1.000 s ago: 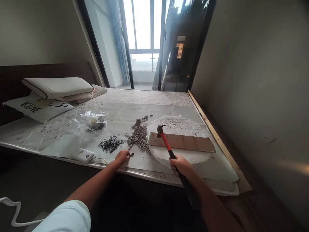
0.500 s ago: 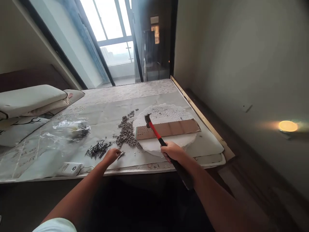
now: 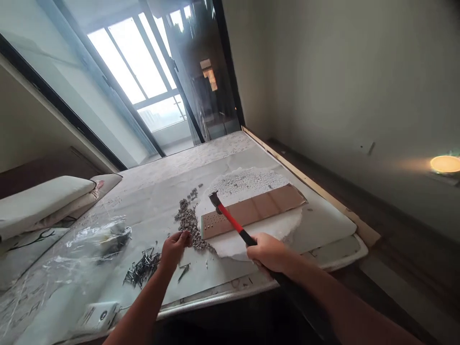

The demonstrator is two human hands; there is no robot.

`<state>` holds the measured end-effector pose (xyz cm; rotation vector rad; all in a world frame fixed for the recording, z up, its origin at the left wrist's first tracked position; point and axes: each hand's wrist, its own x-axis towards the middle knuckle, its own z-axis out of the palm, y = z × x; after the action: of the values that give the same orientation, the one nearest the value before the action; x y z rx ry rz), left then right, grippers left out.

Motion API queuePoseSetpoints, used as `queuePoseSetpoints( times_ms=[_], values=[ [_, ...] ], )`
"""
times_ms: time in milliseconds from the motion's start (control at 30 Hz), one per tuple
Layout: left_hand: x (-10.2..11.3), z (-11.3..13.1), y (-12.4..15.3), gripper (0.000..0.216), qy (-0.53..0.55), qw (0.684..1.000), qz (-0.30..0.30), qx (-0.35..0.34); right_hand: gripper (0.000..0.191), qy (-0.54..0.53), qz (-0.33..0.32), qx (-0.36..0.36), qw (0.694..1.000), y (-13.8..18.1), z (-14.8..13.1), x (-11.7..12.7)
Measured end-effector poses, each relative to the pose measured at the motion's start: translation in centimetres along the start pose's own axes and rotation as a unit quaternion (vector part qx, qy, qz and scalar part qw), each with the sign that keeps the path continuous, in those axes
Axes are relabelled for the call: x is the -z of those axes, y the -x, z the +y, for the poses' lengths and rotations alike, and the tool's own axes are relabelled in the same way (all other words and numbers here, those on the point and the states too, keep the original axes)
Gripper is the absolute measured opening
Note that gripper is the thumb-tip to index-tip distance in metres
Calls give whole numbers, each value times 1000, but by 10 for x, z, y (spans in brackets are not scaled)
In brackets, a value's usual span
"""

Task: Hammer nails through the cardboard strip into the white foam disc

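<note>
My right hand is closed around the black grip of a claw hammer with a red shaft. The hammer's head is over the left part of a brown board, where rows of small dots show. That board lies on a rough white slab. Fingertips pinched together, my left hand is beside a heap of grey rubble; whatever is in the pinch is too small to make out. A pile of nails lies to its left, and a few loose nails lie below it.
Everything lies on a mattress with a pale sheet over it. A clear plastic bag and a white device are at the left, with pillows behind. A wooden bed rail runs along the right side.
My left hand has moved from the loose nails up toward the rubble and board. My right hand still holds the hammer over the board. The camera view has tilted and shifted.
</note>
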<state>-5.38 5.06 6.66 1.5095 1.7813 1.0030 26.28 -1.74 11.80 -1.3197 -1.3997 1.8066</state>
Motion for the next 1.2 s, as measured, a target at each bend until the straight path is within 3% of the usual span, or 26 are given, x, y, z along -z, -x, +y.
queuePoseSetpoints(
  times_ms=[133,233,300,433,567,900,1200],
  values=[
    [-24,24,-5,52,31,999,-19,-3,12,-7,4,0,1000,-4,4,2],
    [-40,34,-7,53,-30,999,-7,-24,11,-14,3,-3,1000,-4,3,5],
    [-48,37,-10,53,-109,991,10,-81,11,-16,0,-2,1000,-1,0,7],
    [-57,37,-18,54,-261,945,24,-198,11,6,0,-8,1000,5,-6,9],
    [-65,37,-27,49,-334,923,42,-187,11,20,3,-19,1000,8,-9,9],
    [-76,38,-32,43,-399,895,-12,-199,12,26,-12,-11,1000,13,-14,9],
    [-76,41,-31,44,-418,887,-3,-196,13,16,-29,-6,999,11,-12,10]
  ],
)
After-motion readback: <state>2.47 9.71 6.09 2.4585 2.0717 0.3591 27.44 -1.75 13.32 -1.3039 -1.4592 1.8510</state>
